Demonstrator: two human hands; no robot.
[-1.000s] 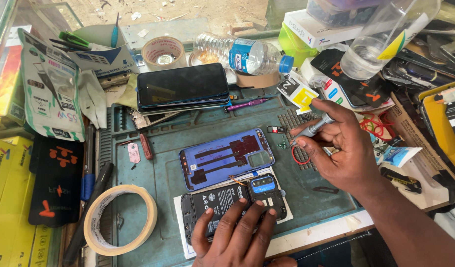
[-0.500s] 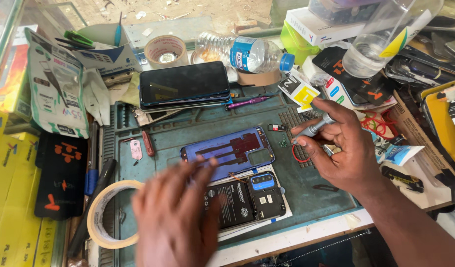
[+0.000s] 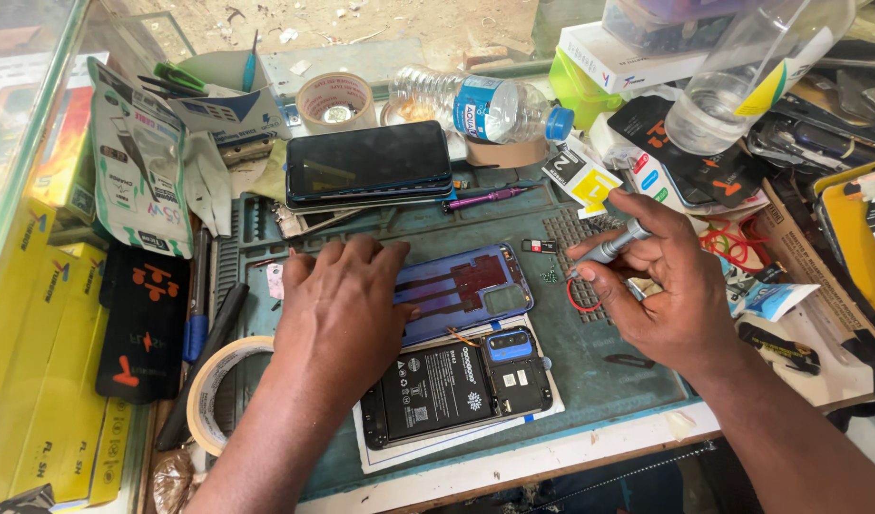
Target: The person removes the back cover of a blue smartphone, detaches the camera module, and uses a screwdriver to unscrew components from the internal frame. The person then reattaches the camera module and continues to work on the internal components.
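My left hand (image 3: 337, 309) lies flat, fingers apart, over the left end of a blue phone back cover (image 3: 471, 286) on the green work mat (image 3: 609, 366). Below the cover an opened phone (image 3: 456, 385) lies face down, its black battery and blue camera block showing, on a white sheet. My right hand (image 3: 661, 286) holds a slim silver screwdriver (image 3: 613, 246), tip pointing left over the mat's gridded patch. A red ring (image 3: 578, 297) lies on the mat by that hand.
A stack of phones (image 3: 369, 167) lies beyond the mat, with a purple screwdriver (image 3: 485, 198) beside it. A tape roll (image 3: 214, 385) sits at left, another (image 3: 335, 103) at the back. A lying water bottle (image 3: 480, 105), boxes, packets and yellow packages crowd the edges.
My left hand left the opened phone near the front edge, swept up and left, and now rests on the blue back cover. My right hand kept the screwdriver and hardly moved.
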